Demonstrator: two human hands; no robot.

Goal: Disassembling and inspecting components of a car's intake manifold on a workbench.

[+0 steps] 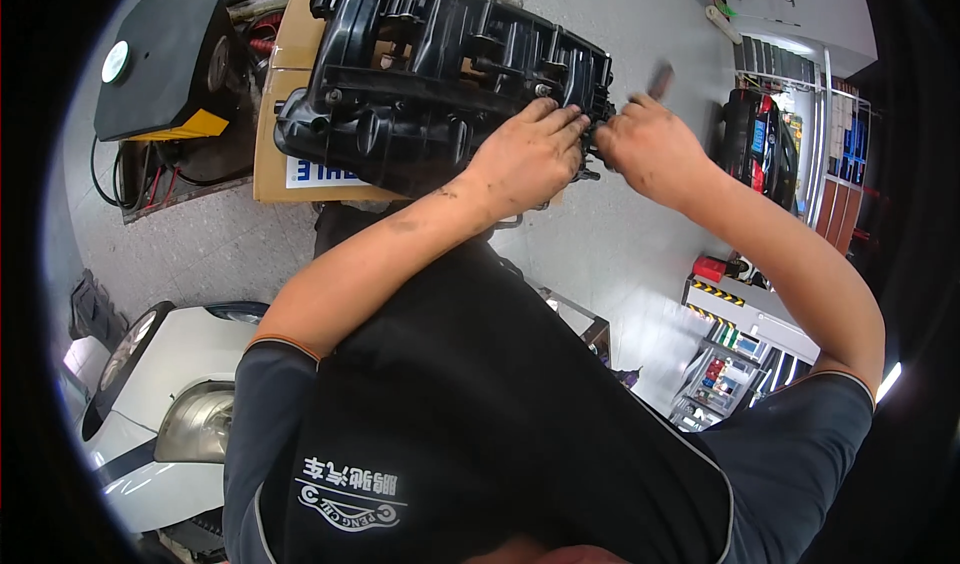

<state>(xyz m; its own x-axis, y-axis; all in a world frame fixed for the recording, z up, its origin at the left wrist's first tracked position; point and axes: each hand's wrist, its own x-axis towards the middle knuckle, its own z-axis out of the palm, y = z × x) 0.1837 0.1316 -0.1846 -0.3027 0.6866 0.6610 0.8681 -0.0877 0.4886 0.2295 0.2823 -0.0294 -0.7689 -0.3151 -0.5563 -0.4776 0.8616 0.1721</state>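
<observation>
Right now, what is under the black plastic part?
A cardboard box, visible past the left end and lower edge of the black plastic part. Brown glimpses show through gaps; the rest underneath is covered.

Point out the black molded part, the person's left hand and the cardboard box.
Black molded part (430,99): head view, middle of its body.
Left hand (528,154): head view, back of the hand.
Cardboard box (294,44): head view, bare left side.
</observation>
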